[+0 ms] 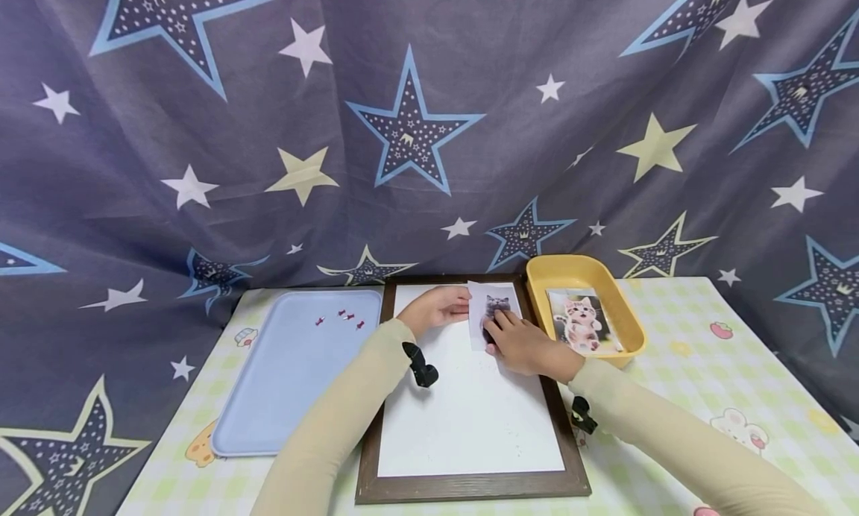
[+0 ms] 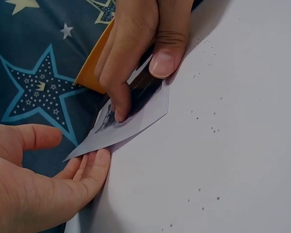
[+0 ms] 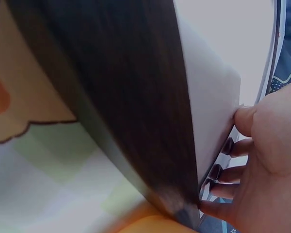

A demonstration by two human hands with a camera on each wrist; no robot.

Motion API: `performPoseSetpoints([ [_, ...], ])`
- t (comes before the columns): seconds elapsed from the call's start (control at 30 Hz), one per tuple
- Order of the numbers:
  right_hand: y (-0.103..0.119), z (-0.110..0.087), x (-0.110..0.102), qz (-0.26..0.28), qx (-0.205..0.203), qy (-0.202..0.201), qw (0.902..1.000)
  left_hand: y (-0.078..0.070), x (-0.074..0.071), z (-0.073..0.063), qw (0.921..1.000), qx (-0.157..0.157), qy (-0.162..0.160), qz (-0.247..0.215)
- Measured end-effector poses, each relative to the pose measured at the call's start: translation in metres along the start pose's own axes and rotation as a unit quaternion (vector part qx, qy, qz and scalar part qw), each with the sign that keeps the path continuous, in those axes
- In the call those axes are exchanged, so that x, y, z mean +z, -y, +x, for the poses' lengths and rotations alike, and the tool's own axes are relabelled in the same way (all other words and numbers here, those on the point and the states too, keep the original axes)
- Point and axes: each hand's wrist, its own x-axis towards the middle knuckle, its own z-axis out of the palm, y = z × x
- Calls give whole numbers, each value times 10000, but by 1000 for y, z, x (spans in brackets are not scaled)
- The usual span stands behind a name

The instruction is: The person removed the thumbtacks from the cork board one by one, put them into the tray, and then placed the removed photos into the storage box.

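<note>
A cat photo on white paper lies at the top right of the white board in a dark wooden frame. My right hand rests on it from the right, fingertips pressing the picture and thumb at its lower edge. In the left wrist view, the near edge of the photo lifts off the board. My left hand touches that edge from beneath with extended fingers, its thumb held apart from the paper. The right wrist view shows the right hand with fingertips down at the board.
Left of the frame lies a light blue tray with several red pushpins. A yellow bin on the right holds a kitten photo. Small holes dot the board. Behind the checked tablecloth hangs a star-patterned curtain.
</note>
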Motion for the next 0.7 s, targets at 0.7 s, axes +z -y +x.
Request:
performPoseSetpoints([
  [0.7,-5,-1,-1,191,-144,-141,9996,11,6,9,9936,534,-145,986],
])
